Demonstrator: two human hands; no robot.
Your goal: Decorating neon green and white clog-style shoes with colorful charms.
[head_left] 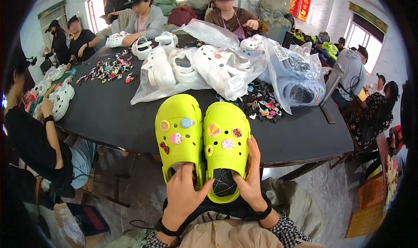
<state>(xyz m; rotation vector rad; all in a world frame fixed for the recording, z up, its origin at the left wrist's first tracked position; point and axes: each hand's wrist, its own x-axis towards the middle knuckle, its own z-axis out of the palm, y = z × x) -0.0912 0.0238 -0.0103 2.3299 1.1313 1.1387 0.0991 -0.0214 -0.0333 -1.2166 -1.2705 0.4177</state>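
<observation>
- A pair of lime-green clogs (202,139) sits side by side at the near edge of the dark desk (109,113), toes toward 12 o'clock, heels hanging over the rim.
- The left hand (183,196) grips the heel of the left clog, fingers curled into its opening.
- The right hand (251,174) clasps the right clog's heel from 3 o'clock.
- Small coloured charms (213,130) dot both uppers.
- Bags of white clogs (191,69) lie at 12 o'clock; loose charms (263,104) at 1 o'clock.
</observation>
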